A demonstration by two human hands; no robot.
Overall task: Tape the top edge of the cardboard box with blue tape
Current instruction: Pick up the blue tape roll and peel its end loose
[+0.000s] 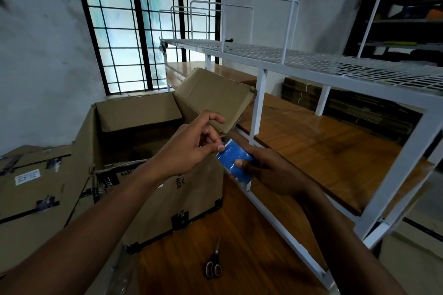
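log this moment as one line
right hand holds blue tape | left hand picks at its end | box open, untaped | scissors unused

box [153, 189] mouth open; rack [260, 93] crowds right

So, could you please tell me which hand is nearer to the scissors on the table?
Right. The right hand, holding the blue tape, is above and slightly right of the scissors; the left hand is farther up-left.

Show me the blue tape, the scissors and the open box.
blue tape [233, 161]: head view, on the roll's blue outer face.
scissors [213, 266]: head view, at the handles.
box [153, 189]: head view, on its near side wall.
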